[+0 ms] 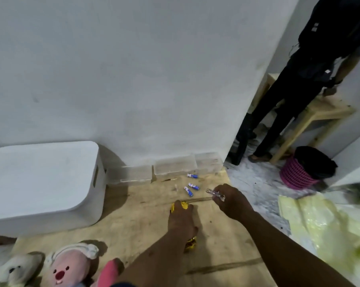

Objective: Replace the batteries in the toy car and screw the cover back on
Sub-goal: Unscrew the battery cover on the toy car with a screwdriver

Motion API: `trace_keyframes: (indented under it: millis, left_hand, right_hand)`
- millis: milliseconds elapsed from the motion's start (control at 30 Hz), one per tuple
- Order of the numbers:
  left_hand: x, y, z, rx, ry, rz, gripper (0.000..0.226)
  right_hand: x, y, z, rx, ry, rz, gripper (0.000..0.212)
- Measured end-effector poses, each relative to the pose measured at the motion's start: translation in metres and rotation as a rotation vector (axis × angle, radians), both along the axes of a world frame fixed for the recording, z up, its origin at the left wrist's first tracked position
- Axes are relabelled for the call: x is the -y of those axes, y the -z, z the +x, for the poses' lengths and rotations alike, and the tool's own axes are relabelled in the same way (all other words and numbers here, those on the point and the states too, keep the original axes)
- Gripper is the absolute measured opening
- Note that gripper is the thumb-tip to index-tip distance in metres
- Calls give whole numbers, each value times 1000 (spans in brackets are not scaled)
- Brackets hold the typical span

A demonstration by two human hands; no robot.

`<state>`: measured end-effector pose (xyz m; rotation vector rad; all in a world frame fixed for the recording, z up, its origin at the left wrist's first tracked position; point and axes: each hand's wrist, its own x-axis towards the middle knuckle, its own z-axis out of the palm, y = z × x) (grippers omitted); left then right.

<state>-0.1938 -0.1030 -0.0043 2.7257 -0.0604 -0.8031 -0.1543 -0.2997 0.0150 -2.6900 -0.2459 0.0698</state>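
A shiny yellow toy car (pixel 190 244) lies on the wooden board (pixel 146 220), mostly hidden under my left hand (pixel 182 220), which grips it from above. Its front end shows past my fingertips and its rear below my wrist. My right hand (pixel 232 201) holds a clear-handled screwdriver (pixel 214 194) just right of the car, its tip pointing left. Three blue-and-white batteries (pixel 190 188) lie loose on the board beyond the car, near the wall.
A white storage bin (pixel 42 187) stands at the left. Clear plastic boxes (pixel 175 166) line the wall. Plush toys (pixel 67 266) lie at the bottom left, yellow plastic sheeting (pixel 330 224) at the right. A person's legs (pixel 278 112), a wooden table and a pink basket (pixel 297 175) are beyond.
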Motion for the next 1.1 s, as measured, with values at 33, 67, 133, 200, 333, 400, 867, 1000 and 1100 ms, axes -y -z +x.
trace_keyframes:
  millis: [33,67,133,200,333,400,867,1000,1100]
  left_hand:
    - [2,0,0,-4,-11,4,80]
    - [4,0,1,-21,-11,5,80]
    - [4,-6,3,-70,18,-9,75]
    - [-3,-10,3,-103,54,-51,63]
    - [-31,-22,-2,-106,-64,-179,44]
    - [-47,-32,-7,-59,-106,-235,37]
    - [-100,-127,3,275,-263,-594,8]
    - [-111,-143,10,248,-243,-704,22]
    - [-119,-152,13,179,-250,-745,29]
  right_hand:
    - [-1,0,-2,15,-10,11,18]
    - [-2,0,-4,24,-19,20,19]
    - [-5,-4,-6,11,-9,37,21]
    - [-9,-12,-7,-25,17,41,22]
    - [-19,-30,-7,-80,48,63,22]
    - [-25,-39,-8,-75,57,68,22]
    - [-116,-145,8,54,17,319,6]
    - [-138,-162,16,30,118,551,7]
    - [-147,-176,20,28,121,590,11]
